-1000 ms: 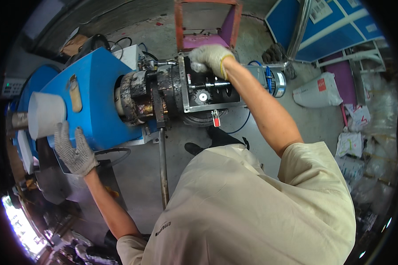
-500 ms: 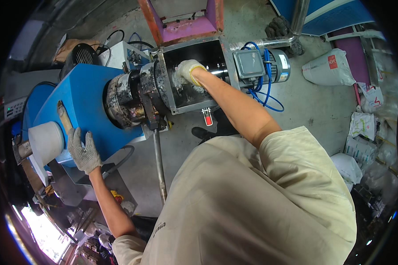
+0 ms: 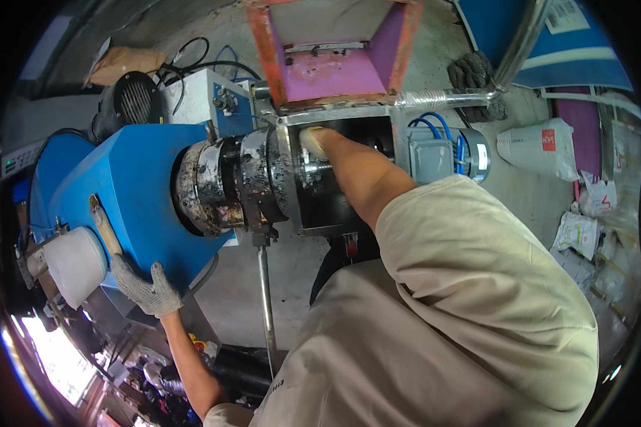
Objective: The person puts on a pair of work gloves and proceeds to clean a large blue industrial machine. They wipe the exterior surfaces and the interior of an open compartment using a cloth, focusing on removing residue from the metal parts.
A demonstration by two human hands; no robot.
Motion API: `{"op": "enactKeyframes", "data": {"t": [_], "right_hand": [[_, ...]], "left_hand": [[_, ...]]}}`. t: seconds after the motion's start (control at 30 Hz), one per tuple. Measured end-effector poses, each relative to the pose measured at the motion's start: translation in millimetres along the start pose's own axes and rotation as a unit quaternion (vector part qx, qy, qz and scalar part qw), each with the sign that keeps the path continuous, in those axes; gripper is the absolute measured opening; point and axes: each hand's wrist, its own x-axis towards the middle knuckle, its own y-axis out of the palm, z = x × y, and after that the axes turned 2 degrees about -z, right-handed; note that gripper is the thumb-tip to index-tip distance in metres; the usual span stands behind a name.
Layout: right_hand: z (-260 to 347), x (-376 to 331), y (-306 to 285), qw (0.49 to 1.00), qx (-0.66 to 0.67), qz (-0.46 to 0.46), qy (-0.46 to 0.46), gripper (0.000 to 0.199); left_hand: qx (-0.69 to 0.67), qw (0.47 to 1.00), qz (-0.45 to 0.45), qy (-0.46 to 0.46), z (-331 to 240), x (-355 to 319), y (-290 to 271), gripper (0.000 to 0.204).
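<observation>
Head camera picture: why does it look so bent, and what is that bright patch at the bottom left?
Head view: a fisheye lens bows straight edges, like the blue housing, and blackens the corners. Head view: the lower-left patch is overexposed glare, its detail washed out. Head view: the right hand reaches into a dark, shadowed opening; the left hand is evenly lit.

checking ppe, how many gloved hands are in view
2. The left hand, in a knit glove, rests on the blue machine housing. The right hand, also gloved, reaches into the dark metal chamber. No others visible.
</observation>
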Motion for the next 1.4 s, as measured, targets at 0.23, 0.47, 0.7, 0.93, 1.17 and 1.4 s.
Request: {"op": "enactKeyframes", "data": {"t": [0.23, 0.47, 0.7, 0.93, 1.17, 1.4], "right_hand": [[-13.5, -15.9, 2.9, 0.995, 0.101, 0.017, -0.002, 0.032], [17.8, -60.5, -0.4, 0.994, -0.036, -0.063, -0.085, 0.034], [23.2, -143.4, 13.4, 0.895, -0.293, -0.221, -0.253, 0.021], [58.7, -233.2, 8.1, 0.92, -0.175, -0.313, -0.155, 0.023], [22.7, -215.1, 8.0, 0.95, -0.306, 0.037, -0.057, 0.033], [-47.9, -138.5, 73.4, 0.689, -0.67, -0.011, -0.277, 0.027]], "left_hand": [[0.035, 0.998, 0.045, 0.015, -4.9, 12.9, 0.4, 0.088], [0.009, 0.999, 0.033, 0.028, -8.1, 14.7, -1.6, 0.086], [0.007, 0.999, 0.039, -0.001, 0.8, -4.3, 4.6, 0.084], [0.001, 1.0, 0.021, 0.011, -3.3, 6.9, 3.0, 0.085], [0.064, 0.997, 0.032, -0.007, -8.8, 7.9, 3.5, 0.082], [0.046, 0.998, 0.048, -0.02, -6.0, 8.0, 4.3, 0.084]]}}
